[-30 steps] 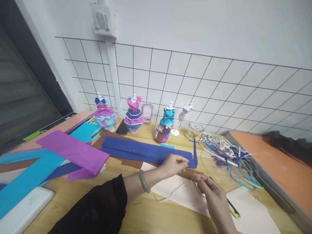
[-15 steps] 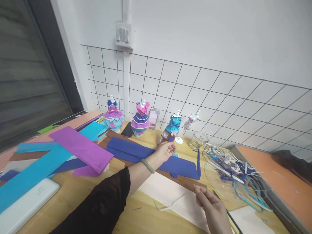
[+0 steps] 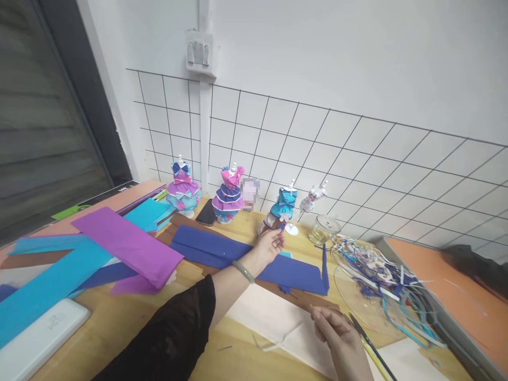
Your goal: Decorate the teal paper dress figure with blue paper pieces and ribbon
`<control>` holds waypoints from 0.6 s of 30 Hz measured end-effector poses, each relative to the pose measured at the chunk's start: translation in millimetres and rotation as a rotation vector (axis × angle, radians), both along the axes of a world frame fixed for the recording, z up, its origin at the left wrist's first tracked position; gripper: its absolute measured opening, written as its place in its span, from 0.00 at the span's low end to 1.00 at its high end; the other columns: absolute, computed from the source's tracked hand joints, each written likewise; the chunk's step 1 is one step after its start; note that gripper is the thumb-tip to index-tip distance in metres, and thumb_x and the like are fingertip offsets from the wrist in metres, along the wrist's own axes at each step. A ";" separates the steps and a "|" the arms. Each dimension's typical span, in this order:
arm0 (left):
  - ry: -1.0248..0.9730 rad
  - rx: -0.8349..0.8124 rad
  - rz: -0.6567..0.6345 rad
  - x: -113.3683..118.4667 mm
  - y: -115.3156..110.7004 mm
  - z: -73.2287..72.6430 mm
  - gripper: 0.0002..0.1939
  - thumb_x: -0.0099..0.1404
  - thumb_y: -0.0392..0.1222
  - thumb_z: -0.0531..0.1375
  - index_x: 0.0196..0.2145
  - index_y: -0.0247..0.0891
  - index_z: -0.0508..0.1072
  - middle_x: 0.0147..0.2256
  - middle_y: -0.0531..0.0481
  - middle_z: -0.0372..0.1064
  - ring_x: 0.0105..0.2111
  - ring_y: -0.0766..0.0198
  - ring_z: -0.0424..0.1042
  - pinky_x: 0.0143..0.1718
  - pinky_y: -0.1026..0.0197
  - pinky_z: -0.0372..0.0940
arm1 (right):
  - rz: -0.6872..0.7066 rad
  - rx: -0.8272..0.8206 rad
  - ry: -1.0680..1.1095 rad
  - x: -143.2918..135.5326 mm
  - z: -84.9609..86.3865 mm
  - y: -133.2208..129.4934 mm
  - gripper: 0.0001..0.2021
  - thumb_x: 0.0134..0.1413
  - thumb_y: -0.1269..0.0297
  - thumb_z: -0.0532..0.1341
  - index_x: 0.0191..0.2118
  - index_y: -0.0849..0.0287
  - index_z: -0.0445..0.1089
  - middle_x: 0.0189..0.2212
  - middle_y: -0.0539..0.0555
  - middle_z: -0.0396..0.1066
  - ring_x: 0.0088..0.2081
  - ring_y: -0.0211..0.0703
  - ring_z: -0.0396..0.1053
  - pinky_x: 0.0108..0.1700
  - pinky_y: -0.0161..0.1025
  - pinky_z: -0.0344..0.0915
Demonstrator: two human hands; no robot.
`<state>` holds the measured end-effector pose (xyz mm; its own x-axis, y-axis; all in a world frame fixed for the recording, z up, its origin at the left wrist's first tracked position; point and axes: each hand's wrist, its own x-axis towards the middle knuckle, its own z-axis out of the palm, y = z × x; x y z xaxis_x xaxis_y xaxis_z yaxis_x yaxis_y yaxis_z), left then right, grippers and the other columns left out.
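Observation:
My left hand reaches over a folded dark blue sheet, its fingers closed at the base of a small dress form in a teal dress. A bit of dark blue shows at the fingertips; what they grip is too small to name. Low on the right, my right hand is pinched above the white paper, and anything between its fingertips cannot be made out. A thin white strip lies on that paper.
Two dressed forms and a phone stand or lie at the back. Purple sheet and teal strips cover the left, beside a white power bank. Right: glass jar, ribbon scraps, scissors, orange-topped box.
The view has shifted slightly. My left hand stays near the teal-dressed form with its fingers drawn in a little more; my right hand has moved slightly left.

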<state>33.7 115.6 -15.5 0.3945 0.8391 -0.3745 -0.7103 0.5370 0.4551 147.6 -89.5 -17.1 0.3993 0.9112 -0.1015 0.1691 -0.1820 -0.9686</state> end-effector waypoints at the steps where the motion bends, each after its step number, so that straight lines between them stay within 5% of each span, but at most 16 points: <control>1: -0.004 -0.001 -0.004 -0.6 0.1 0.4 0.05 0.53 0.32 0.61 0.29 0.34 0.66 0.27 0.49 0.66 0.25 0.70 0.67 0.27 0.67 0.63 | -0.010 -0.002 0.007 -0.8 -0.5 1.2 0.19 0.34 0.46 0.64 0.24 0.58 0.73 0.17 0.49 0.59 0.21 0.38 0.54 0.24 0.35 0.54; 7: -0.035 -0.001 -0.049 -5.1 -0.9 2.2 0.04 0.55 0.33 0.59 0.30 0.32 0.68 0.27 0.47 0.67 0.25 0.70 0.67 0.27 0.67 0.62 | 0.071 0.021 -0.025 -11.7 22.3 20.2 0.19 0.39 0.46 0.62 0.22 0.60 0.71 0.15 0.47 0.56 0.19 0.35 0.50 0.22 0.34 0.49; 12: -0.058 0.022 -0.073 -6.3 0.8 0.6 0.04 0.55 0.34 0.59 0.30 0.32 0.69 0.27 0.48 0.67 0.25 0.70 0.67 0.28 0.66 0.63 | 0.191 0.094 -0.050 -19.3 46.3 68.6 0.17 0.41 0.48 0.62 0.22 0.59 0.68 0.15 0.47 0.56 0.20 0.36 0.52 0.24 0.35 0.49; 18: -0.097 0.055 -0.075 -6.5 4.8 -2.8 0.08 0.56 0.34 0.59 0.35 0.32 0.70 0.29 0.47 0.68 0.25 0.69 0.68 0.27 0.67 0.63 | 0.170 0.246 0.082 -22.1 35.1 137.7 0.15 0.41 0.52 0.63 0.25 0.61 0.68 0.14 0.44 0.54 0.17 0.32 0.48 0.21 0.33 0.44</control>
